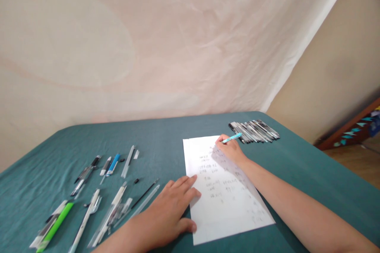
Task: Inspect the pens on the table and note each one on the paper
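Observation:
A white sheet of paper with several lines of handwriting lies on the teal tablecloth. My right hand rests on the sheet's upper part, fingers pinched round a light blue pen whose tip meets the paper near the top edge. My left hand lies flat with fingers stretched out, its fingertips pressing the sheet's left edge.
A tight row of dark pens lies beyond the paper at the right. Loose pens and caps are scattered at the left, among them a green one and a blue one. A pale cloth backdrop hangs behind the table.

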`<control>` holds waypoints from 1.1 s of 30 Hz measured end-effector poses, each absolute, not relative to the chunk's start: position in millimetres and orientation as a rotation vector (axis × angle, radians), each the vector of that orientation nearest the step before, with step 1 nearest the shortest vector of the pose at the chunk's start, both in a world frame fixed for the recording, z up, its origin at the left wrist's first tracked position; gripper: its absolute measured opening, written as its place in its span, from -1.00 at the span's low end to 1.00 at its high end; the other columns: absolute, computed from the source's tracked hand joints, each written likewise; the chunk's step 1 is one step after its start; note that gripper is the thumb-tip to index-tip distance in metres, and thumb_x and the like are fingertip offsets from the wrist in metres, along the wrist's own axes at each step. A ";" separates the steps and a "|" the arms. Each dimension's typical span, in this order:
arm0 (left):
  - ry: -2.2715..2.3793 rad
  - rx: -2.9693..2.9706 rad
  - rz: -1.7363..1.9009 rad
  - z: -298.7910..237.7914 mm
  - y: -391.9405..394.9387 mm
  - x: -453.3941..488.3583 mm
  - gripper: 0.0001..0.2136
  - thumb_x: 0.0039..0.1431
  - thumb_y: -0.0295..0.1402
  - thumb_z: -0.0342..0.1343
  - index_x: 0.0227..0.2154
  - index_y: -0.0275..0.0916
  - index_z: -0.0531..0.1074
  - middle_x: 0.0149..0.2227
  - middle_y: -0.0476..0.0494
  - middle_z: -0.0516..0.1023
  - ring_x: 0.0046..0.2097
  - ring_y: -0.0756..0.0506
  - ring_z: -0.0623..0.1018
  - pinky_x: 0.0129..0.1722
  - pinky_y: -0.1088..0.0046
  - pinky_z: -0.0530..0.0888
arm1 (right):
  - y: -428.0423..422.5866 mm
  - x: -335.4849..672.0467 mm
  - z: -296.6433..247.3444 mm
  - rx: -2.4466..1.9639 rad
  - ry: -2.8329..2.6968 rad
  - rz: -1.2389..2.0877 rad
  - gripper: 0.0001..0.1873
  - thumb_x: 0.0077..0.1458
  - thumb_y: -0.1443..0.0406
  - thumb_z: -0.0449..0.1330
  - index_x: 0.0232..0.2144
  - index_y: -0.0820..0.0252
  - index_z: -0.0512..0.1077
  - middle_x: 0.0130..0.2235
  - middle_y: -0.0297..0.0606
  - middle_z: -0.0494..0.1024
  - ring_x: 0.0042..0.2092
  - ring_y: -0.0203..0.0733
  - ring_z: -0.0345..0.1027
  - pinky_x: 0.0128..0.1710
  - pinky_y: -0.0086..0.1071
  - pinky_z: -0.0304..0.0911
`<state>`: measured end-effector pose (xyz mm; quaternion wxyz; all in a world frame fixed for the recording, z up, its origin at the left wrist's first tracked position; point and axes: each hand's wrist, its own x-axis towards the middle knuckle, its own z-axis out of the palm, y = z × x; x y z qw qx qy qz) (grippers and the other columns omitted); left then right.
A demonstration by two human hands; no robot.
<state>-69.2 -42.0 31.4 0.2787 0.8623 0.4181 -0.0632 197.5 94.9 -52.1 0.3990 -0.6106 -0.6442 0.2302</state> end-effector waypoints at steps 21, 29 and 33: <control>1.103 2.327 -0.135 27.1 -41.6 -70.9 -0.49 0.04 -0.19 0.19 0.08 -0.02 0.25 0.34 -0.09 -0.10 0.32 -0.26 -0.07 0.22 -0.02 -0.06 | 92.9 196.4 -53.0 -1.490 -1.702 0.598 -0.91 -0.10 0.30 0.10 -0.55 0.16 0.39 -0.61 -0.40 0.35 -0.53 -0.30 0.18 -0.54 -0.46 0.01; 1.100 2.327 -0.122 25.8 -41.6 -72.5 -0.49 0.04 -0.19 0.19 0.08 -0.02 0.25 0.34 -0.08 -0.10 0.32 -0.25 -0.07 0.22 -0.02 -0.06 | 94.9 197.4 -52.6 -1.456 -1.629 0.636 -0.85 0.00 0.22 0.07 -0.49 0.16 0.37 -0.62 -0.42 0.35 -0.57 -0.32 0.17 -0.57 -0.47 0.02; 1.105 2.327 -0.137 28.7 -42.2 -71.3 -0.49 0.03 -0.20 0.20 0.07 -0.02 0.25 0.33 -0.07 -0.09 0.32 -0.23 -0.07 0.23 0.00 -0.05 | 93.5 196.1 -50.0 -1.413 -1.602 0.710 -0.76 0.08 0.14 0.00 -0.40 0.17 0.34 -0.58 -0.40 0.39 -0.59 -0.34 0.19 -0.58 -0.48 0.06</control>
